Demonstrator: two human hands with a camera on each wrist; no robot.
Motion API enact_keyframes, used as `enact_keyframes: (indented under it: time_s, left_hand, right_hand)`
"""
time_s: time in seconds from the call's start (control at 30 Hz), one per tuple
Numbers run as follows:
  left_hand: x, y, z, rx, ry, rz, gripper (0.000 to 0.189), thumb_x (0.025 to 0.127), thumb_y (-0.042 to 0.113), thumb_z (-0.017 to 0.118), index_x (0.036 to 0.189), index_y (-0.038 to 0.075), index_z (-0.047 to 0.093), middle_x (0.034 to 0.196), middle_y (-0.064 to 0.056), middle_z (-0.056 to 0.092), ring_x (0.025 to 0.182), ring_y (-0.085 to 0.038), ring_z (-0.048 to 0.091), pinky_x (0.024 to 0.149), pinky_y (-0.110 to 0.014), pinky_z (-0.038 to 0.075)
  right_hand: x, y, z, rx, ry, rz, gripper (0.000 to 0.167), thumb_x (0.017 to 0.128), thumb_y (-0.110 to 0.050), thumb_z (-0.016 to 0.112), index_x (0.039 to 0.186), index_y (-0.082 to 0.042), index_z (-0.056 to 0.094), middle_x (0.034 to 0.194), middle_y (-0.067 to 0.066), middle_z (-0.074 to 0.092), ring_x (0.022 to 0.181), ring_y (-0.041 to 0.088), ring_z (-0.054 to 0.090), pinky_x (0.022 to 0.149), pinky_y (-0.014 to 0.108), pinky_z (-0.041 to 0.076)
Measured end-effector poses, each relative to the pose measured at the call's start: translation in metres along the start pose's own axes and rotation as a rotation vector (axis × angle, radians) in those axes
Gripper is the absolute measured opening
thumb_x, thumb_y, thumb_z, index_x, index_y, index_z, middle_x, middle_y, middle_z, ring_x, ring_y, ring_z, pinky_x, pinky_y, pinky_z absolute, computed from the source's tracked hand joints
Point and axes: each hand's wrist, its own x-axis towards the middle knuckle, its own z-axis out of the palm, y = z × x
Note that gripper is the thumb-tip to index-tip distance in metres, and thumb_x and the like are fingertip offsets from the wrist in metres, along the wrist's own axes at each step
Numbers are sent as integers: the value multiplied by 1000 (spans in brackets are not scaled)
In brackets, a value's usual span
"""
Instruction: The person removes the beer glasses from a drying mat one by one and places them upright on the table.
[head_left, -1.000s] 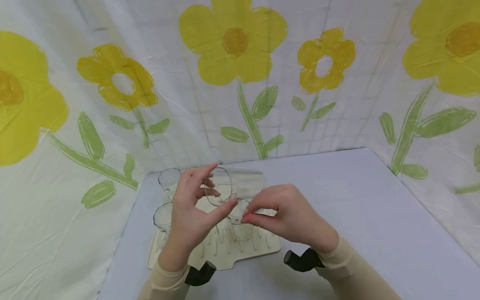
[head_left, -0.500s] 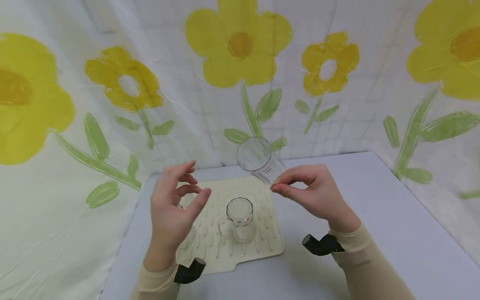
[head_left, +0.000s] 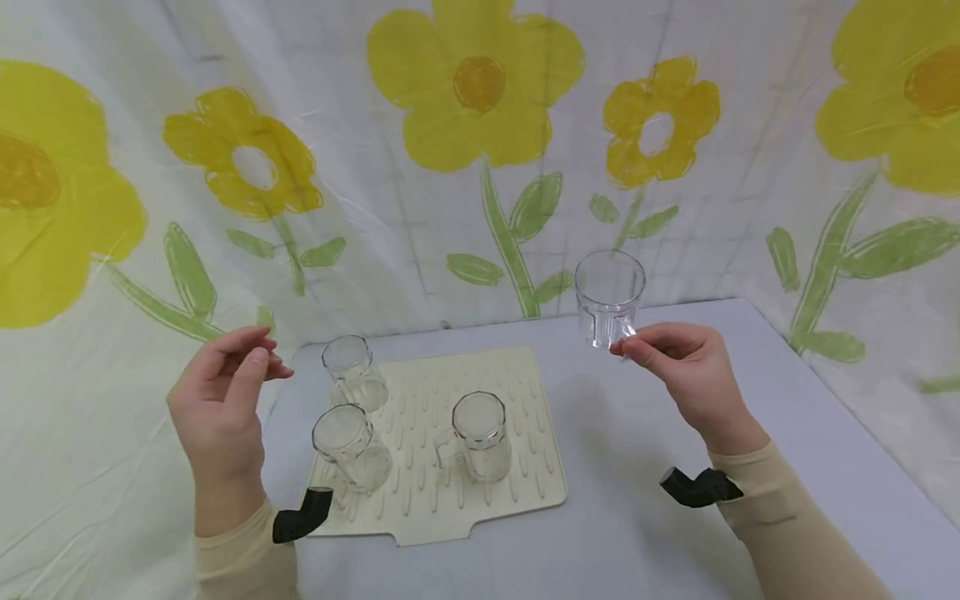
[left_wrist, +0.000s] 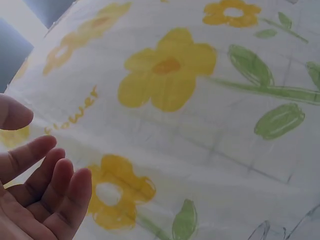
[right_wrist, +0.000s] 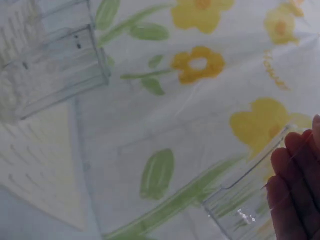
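A clear glass mug (head_left: 609,296) is held up over the table right of the mat, its rim facing up and toward me. My right hand (head_left: 686,375) pinches it near its handle; in the right wrist view the glass mug (right_wrist: 242,200) lies beside the fingers. Off the mat's left side hovers my left hand (head_left: 225,408), its fingers loosely bent around nothing. Three clear mugs stand upright on the cream draining mat (head_left: 431,525): a back left mug (head_left: 356,375), a front left mug (head_left: 352,450) and a right mug (head_left: 482,437).
The mat lies on a pale table (head_left: 675,533). Behind and along the sides hangs a white curtain (head_left: 390,233) printed with yellow flowers. On each wrist sits a black camera mount, such as the right mount (head_left: 701,487).
My right hand has carried the glass mug to the right, off the mat, and tipped it more upright. My left hand has let go of it and drawn away left, uncovering two mugs.
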Motion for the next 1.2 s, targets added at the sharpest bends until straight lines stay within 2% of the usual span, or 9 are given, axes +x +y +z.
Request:
enact_keyframes:
  time_s: [0.17,0.37,0.57,0.8,0.93,1.03,1.2]
  left_hand:
    - [10,-15,-31,-37,57,-87,26,103,-11,65,118,-31,65,91,-18,75,67,-24,71,67,-27,67]
    - [14,-39,-62,-42,91,-247,26,107,-7,63,123,-26,66,93,-16,75,72,-25,70,64,-28,65]
    - [8,-77,-93,-89,68,-411,24,110,-4,62,126,-18,70,96,-14,77,78,-23,72,65,-29,65]
    - [-6,-118,-129,-72,43,-635,21,113,8,63,127,-1,75,100,-6,78,83,-19,72,71,-29,67]
    - [-16,-134,-143,-33,10,-731,20,115,12,62,127,8,77,103,-2,77,88,-16,72,75,-29,67]
    - [-22,-143,-147,-26,-22,-759,20,116,14,61,128,10,76,105,-1,77,91,-16,73,78,-28,68]
    - [-29,-154,-150,-81,-74,-795,22,116,14,59,133,8,73,107,-2,77,95,-17,74,85,-29,68]
  right_hand:
    - [-9,21,-19,48,7,37,14,102,16,68,111,14,78,104,4,86,104,17,82,99,28,65]
    - [-24,41,-39,24,60,115,14,107,8,67,115,13,78,107,0,86,108,14,80,100,25,62]
    - [-35,53,-56,18,126,196,17,109,3,68,119,14,77,106,0,87,108,13,80,101,21,61]
    - [-44,63,-72,23,175,246,20,109,0,69,122,13,78,105,-1,87,106,11,80,99,21,63]
    - [-48,71,-83,46,184,271,20,109,-1,69,122,10,79,106,-1,87,106,10,81,99,22,63]
    - [-50,78,-94,61,191,290,20,109,-2,69,123,8,79,107,-1,87,106,10,81,99,21,63]
    - [-54,88,-111,113,219,298,20,109,-2,69,124,8,80,108,1,87,106,10,81,98,21,64]
